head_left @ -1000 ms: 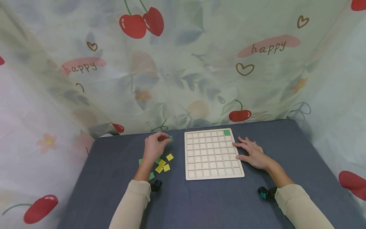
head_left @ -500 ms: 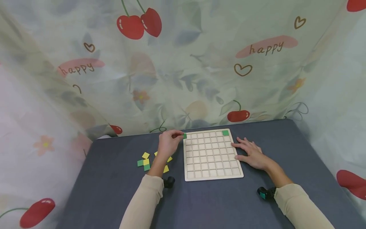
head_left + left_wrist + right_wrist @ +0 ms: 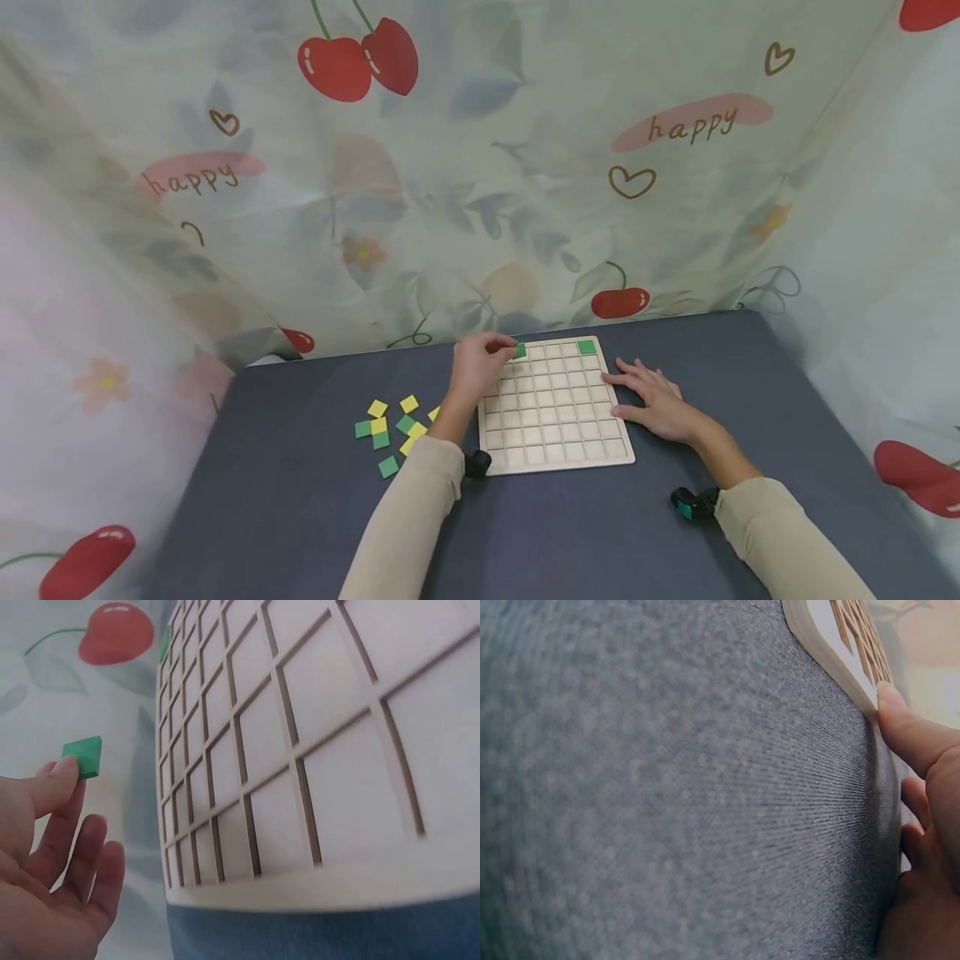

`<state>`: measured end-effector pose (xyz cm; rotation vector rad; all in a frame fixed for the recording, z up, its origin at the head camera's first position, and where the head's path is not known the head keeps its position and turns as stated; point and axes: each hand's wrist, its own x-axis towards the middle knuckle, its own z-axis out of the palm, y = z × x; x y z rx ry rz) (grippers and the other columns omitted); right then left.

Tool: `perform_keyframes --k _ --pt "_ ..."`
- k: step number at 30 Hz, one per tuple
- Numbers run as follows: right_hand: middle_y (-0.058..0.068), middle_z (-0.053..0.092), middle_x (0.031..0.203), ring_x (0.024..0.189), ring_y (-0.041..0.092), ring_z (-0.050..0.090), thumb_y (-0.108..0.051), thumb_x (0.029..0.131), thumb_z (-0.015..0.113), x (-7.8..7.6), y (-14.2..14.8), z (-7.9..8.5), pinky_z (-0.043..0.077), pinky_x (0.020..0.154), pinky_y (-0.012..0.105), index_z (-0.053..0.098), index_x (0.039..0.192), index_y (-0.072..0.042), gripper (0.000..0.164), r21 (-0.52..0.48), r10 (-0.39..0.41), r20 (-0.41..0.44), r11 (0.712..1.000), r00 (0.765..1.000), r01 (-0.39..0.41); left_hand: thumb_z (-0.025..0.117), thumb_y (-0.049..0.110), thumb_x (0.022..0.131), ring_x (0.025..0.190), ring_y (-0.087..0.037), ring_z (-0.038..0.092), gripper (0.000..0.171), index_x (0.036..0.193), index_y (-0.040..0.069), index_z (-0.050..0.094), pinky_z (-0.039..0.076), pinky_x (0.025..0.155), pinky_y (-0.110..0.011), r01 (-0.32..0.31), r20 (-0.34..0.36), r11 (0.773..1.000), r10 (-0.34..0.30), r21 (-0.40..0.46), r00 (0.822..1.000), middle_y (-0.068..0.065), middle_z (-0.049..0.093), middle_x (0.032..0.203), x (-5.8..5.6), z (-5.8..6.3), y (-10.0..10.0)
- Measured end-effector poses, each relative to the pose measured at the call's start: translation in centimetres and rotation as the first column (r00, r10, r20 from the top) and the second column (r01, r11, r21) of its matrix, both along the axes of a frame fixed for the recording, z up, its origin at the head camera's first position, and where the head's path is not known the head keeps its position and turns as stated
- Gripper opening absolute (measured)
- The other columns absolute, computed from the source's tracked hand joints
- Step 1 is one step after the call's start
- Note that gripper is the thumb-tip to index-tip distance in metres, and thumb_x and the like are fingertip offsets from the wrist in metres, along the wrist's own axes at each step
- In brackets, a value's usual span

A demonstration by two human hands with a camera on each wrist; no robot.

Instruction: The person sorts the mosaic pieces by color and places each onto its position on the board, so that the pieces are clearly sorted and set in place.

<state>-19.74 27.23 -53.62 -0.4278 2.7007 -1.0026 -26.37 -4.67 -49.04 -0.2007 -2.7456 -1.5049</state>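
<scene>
Between thumb and index finger, my left hand (image 3: 478, 365) pinches a small green square tile (image 3: 84, 755), held over the far left part of a pale wooden grid board (image 3: 556, 454). The other fingers of that hand curl loosely in the left wrist view. Another green tile (image 3: 587, 347) sits in the cell at the board's far right corner. My right hand (image 3: 660, 403) lies spread at the board's right side, thumb and fingertips touching its edge; in the right wrist view the thumb (image 3: 907, 727) rests on the rim.
Left of the board, several loose tiles lie on the dark grey table (image 3: 300, 500), among them a yellow tile (image 3: 377, 408) and a green tile (image 3: 388, 467). My left forearm partly hides this group. A printed curtain (image 3: 480, 167) hangs right behind the table's far edge.
My left hand has carried the green tile rightward from above the loose tiles to over the board's far left part. The right hand has stayed at the board's edge.
</scene>
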Motion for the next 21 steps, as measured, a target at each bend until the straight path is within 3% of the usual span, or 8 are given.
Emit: perform_keyframes --k 13,21 --pt "0.024 0.023 0.168 0.155 0.054 0.005 -0.037 0.097 0.068 0.0 0.2 -0.2 0.001 0.117 0.074 0.05 0.152 -0.016 0.061 -0.04 0.001 -0.036 0.999 0.999 -0.003 0.071 0.026 0.097 0.09 -0.015 0.069 0.012 0.103 0.022 0.081 0.056 0.075 -0.031 0.036 0.045 0.999 -0.035 -0.022 0.998 0.002 0.076 0.099 -1.5 -0.5 4.3" --pt "0.02 0.02 0.17 0.156 0.052 0.003 -0.041 0.099 0.066 0.0 0.3 -0.1 -0.001 0.119 0.073 0.047 0.154 -0.02 0.062 -0.012 -0.007 0.005 1.0 1.0 0.007 0.073 0.027 0.096 0.088 -0.013 0.066 0.011 0.101 0.022 0.081 0.054 0.077 -0.031 0.041 0.032 0.997 -0.039 -0.066 0.999 0.004 0.075 0.097 -2.7 -1.8 6.6"
